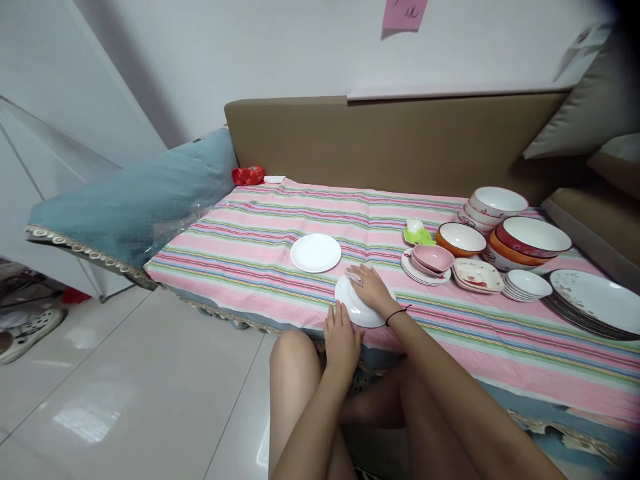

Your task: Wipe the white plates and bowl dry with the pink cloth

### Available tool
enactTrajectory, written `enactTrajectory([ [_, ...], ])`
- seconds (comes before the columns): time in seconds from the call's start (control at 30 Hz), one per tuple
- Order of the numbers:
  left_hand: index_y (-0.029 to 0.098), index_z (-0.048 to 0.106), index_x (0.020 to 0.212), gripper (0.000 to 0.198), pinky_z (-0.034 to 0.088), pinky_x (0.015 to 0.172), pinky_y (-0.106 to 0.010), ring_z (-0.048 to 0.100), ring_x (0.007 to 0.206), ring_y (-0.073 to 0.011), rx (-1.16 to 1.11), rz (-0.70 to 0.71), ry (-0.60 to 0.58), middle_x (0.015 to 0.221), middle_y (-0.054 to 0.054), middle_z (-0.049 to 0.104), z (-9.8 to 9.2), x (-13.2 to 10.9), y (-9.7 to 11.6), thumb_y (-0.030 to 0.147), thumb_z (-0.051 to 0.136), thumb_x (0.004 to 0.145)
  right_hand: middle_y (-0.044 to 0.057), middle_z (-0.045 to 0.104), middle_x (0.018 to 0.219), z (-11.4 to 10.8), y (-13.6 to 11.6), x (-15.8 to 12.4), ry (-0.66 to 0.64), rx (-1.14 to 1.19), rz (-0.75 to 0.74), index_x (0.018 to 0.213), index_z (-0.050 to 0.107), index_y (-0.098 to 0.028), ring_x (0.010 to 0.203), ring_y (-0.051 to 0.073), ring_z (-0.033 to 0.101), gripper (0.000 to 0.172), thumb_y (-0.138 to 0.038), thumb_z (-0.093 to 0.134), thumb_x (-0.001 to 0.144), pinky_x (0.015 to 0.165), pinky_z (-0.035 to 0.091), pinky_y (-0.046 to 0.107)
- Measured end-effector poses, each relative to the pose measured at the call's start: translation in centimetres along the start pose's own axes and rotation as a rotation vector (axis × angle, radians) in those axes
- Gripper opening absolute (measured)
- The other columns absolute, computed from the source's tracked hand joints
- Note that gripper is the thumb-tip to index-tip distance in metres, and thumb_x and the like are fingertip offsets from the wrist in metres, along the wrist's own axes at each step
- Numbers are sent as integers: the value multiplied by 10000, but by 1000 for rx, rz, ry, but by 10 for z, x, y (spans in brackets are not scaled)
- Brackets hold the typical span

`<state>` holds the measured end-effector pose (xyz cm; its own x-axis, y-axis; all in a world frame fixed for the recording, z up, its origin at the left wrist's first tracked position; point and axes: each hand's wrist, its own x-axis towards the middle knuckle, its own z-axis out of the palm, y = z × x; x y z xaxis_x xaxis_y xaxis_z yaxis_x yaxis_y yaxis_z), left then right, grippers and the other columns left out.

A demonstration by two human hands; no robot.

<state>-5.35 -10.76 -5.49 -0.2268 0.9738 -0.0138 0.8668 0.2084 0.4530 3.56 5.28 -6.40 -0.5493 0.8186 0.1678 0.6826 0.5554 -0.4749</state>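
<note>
A small white plate [356,307] lies near the front edge of the pink striped cloth [250,247]. My right hand [369,288] rests on top of it, fingers pressed around a small pink thing I cannot make out. At the plate's near rim my left hand [341,339] touches the edge, fingers close together and pointing away from me. A second white plate [315,253] lies a little farther back to the left, untouched.
Crockery fills the right side: a pink bowl on saucers [431,259], an orange bowl [460,238], stacked red and white bowls [531,239], white bowls [497,201], small plates [527,284], large patterned plates [595,300], a green dish [417,233]. A blue cushion [140,200] lies left. My knees are below the edge.
</note>
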Motion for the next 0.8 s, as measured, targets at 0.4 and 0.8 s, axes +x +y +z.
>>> enactTrajectory([
  [0.4, 65, 447, 1454, 654, 374, 1141, -497, 343, 1452, -361, 14, -4, 121, 1533, -228, 415, 14, 3, 3, 211, 652, 851, 92, 518, 1473, 1, 18, -16, 116, -5, 113, 1413, 543, -175, 1395, 289, 413, 487, -284, 375, 969, 1174, 309, 517],
  [0.8, 65, 349, 1485, 746, 285, 1196, -535, 291, 1480, -342, -342, -18, 260, 1552, -245, 362, 37, 11, -11, 70, 562, 770, 27, 522, 1470, 1, -10, -29, -30, -24, -361, 1385, 567, -259, 1423, 249, 372, 417, -328, 384, 1017, 1223, 231, 506],
])
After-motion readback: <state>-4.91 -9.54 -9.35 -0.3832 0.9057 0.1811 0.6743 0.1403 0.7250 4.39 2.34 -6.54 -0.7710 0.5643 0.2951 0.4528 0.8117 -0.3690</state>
